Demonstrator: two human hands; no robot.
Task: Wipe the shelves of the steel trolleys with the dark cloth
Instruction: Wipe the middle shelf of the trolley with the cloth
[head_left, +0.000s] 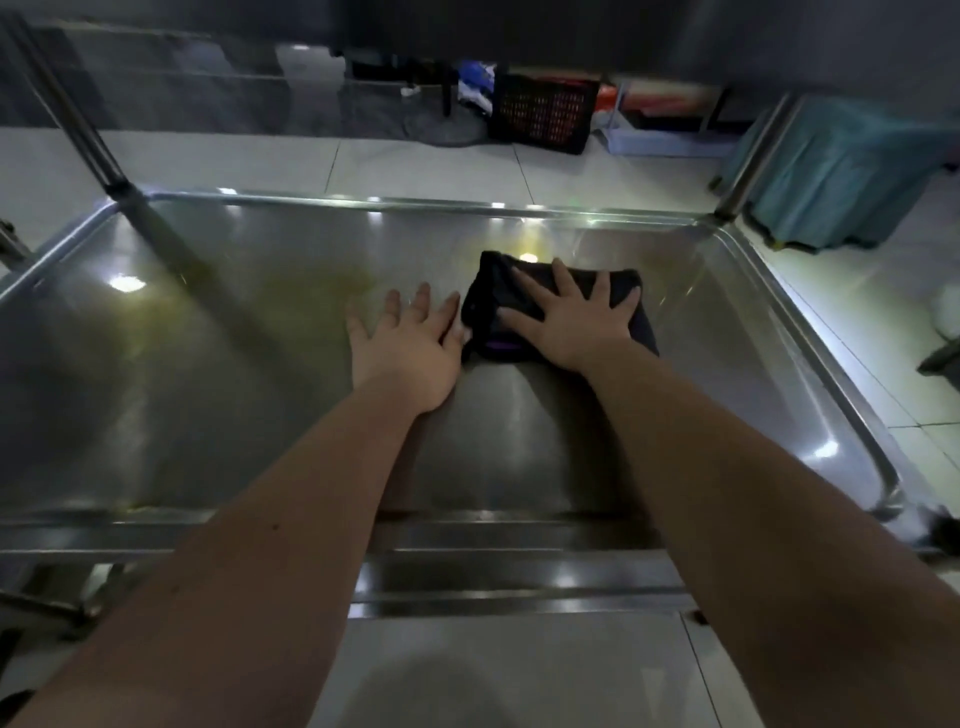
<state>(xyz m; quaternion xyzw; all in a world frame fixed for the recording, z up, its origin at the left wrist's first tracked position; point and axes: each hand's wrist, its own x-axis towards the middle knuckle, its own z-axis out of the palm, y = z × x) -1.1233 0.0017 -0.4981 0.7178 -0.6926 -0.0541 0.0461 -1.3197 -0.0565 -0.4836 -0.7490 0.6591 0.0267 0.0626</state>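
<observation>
Left grip (410, 348): bare, nothing worn.
Right grip (566, 322): bare.
Left forearm (270, 545): unsleeved, small dark speck.
Right forearm (753, 493): unsleeved.

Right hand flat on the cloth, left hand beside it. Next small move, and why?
Probably slide the cloth left under the right hand, across the yellowish film on the shelf. The hand presses it flat, and that film sits left of it; the left hand, flat in the path, would have to move aside.

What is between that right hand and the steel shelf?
The dark cloth: the right hand presses on it with spread fingers, and it lies on the shelf. The head view shows this.
</observation>
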